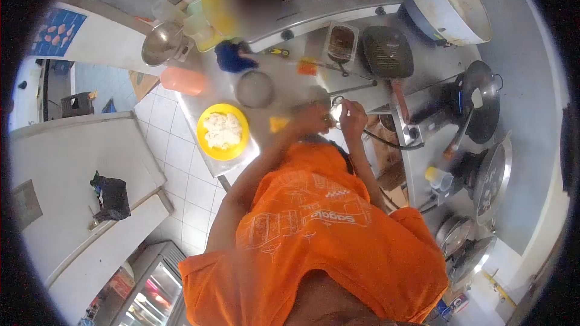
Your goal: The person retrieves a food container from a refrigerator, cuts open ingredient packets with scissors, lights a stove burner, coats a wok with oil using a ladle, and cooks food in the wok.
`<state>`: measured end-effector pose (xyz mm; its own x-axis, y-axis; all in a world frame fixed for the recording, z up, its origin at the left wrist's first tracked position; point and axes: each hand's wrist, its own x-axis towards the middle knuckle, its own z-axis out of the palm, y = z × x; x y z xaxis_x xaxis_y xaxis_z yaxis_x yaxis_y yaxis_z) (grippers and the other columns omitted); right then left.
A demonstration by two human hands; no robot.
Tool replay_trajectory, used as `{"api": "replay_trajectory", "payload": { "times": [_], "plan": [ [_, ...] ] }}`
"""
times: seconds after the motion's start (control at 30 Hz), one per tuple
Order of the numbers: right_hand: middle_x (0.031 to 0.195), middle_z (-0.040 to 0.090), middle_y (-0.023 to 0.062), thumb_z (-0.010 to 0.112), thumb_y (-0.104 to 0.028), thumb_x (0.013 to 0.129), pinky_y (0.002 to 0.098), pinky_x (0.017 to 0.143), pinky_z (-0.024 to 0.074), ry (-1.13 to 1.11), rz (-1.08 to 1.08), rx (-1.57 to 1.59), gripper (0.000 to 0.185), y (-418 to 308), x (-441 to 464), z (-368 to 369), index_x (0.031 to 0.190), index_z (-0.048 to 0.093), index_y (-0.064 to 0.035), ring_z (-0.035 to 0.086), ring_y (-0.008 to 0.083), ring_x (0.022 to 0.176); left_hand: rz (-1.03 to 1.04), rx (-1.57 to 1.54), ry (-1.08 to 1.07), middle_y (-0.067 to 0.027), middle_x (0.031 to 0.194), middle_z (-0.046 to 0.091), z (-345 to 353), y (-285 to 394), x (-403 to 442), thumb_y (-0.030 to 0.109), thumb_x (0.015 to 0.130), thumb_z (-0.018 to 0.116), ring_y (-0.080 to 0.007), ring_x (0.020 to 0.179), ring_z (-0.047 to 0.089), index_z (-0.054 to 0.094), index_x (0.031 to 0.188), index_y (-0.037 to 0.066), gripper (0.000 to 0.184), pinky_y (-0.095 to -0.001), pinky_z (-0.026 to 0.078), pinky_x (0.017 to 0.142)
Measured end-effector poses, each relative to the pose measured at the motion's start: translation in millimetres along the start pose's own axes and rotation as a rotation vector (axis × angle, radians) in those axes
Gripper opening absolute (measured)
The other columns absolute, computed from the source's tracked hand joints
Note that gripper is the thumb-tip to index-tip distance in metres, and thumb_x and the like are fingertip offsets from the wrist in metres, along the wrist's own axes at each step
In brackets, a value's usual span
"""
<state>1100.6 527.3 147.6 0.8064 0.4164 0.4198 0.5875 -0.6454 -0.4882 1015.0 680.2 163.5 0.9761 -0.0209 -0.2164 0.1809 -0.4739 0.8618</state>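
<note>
Both hands are close together in front of my orange shirt, at the counter's edge. My left hand (315,118) is closed, its fingers curled beside a small bright white, shiny thing (336,110) whose kind I cannot make out. From the other side my right hand (353,116) pinches at the top of this thing, thumb and fingers together. A yellow plate (205,151) with white food (222,130) stands to the left of my left arm. Closer to my left hand lies a small yellow piece (278,124) on the counter.
Ahead are a grill pan (387,52), a clear container with dark contents (341,42), an orange piece (307,66) and a dark blue cloth (234,57). A wok (481,101) sits on the right-hand stove, beyond a black hose (393,143). A large pot (444,9) stands far right.
</note>
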Motion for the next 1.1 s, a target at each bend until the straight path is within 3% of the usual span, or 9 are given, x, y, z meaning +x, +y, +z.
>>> {"api": "replay_trajectory", "payload": {
  "times": [0.2,0.6,0.7,0.83,0.87,0.9,0.93,1.03,1.1],
  "plan": [
    [0.077,0.063,0.0101,0.062,-0.014,0.082,0.0405,0.062,0.0496,0.050,-0.037,-0.078,0.006,3,10,-13,0.082,0.065,-0.0085,0.061,0.0297,0.071,-0.070,-0.100,-0.200,-0.0116,0.076,0.069,-8,17,3,0.032,0.078,0.065,-0.0268,0.077,0.066,0.071,0.083,0.007,0.026,-0.0405,0.051,0.076],
    [0.082,0.062,0.0077,0.062,-0.022,0.090,0.0320,0.070,0.0483,-0.219,0.237,0.545,0.018,4,24,-25,0.094,0.063,-0.0042,0.059,0.0176,0.076,0.120,-0.271,0.270,-0.0126,0.087,0.067,-7,-6,0,0.025,0.078,0.069,-0.0236,0.077,0.063,0.065,0.097,0.004,0.029,-0.0350,0.049,0.076],
    [0.088,0.065,0.0080,0.059,-0.024,0.092,0.0333,0.074,0.0495,-0.303,0.379,0.565,0.020,2,28,-32,0.096,0.063,-0.0046,0.061,0.0171,0.081,-0.064,-0.306,0.364,-0.0114,0.091,0.066,-20,-9,1,0.023,0.081,0.067,-0.0226,0.082,0.063,0.063,0.104,0.005,0.029,-0.0348,0.049,0.079],
    [0.096,0.068,0.0114,0.057,-0.023,0.092,0.0343,0.077,0.0499,-0.173,0.282,0.433,0.022,60,-6,-20,0.101,0.063,-0.0045,0.065,0.0205,0.090,0.033,-0.281,0.668,-0.0108,0.088,0.067,-27,-98,30,0.027,0.087,0.064,-0.0233,0.081,0.063,0.065,0.098,0.002,0.028,-0.0346,0.048,0.080],
    [0.092,0.066,0.0081,0.059,-0.020,0.091,0.0313,0.076,0.0485,-0.138,0.405,0.468,0.017,77,-19,-23,0.100,0.064,-0.0061,0.062,0.0179,0.086,-0.162,-0.230,0.568,-0.0133,0.088,0.067,-60,-42,21,0.027,0.090,0.060,-0.0242,0.082,0.063,0.066,0.096,0.000,0.028,-0.0348,0.048,0.079],
    [0.088,0.064,0.0047,0.061,-0.016,0.090,0.0283,0.076,0.0471,-0.101,0.526,0.513,0.013,92,-33,-29,0.100,0.064,-0.0076,0.058,0.0152,0.081,-0.127,-0.064,0.539,-0.0144,0.092,0.068,-50,-123,47,0.030,0.093,0.057,-0.0219,0.084,0.063,0.067,0.097,0.000,0.031,-0.0349,0.048,0.078],
    [0.089,0.064,0.0052,0.061,-0.015,0.090,0.0281,0.077,0.0468,0.030,0.612,0.389,0.012,121,-55,-31,0.098,0.064,-0.0065,0.058,0.0151,0.081,0.073,-0.074,0.704,-0.0144,0.096,0.068,-58,-82,37,0.026,0.092,0.058,-0.0227,0.088,0.063,0.067,0.102,-0.001,0.030,-0.0353,0.047,0.082],
    [0.093,0.064,0.0081,0.056,-0.009,0.091,0.0281,0.084,0.0453,0.548,0.708,0.294,0.009,180,-99,-48,0.090,0.062,-0.0027,0.060,0.0163,0.083,-0.048,-0.161,0.726,-0.0192,0.113,0.062,-63,-147,64,0.022,0.087,0.065,-0.0267,0.103,0.059,0.060,0.116,-0.002,0.038,-0.0351,0.046,0.090],
    [0.096,0.065,0.0110,0.054,-0.017,0.093,0.0319,0.082,0.0488,0.528,0.754,0.167,0.018,197,-104,-82,0.096,0.060,-0.0006,0.062,0.0204,0.088,-0.077,0.082,0.743,-0.0216,0.123,0.056,-69,-158,68,0.020,0.085,0.067,-0.0293,0.111,0.055,0.054,0.124,-0.002,0.046,-0.0347,0.044,0.094]
  ]
}}
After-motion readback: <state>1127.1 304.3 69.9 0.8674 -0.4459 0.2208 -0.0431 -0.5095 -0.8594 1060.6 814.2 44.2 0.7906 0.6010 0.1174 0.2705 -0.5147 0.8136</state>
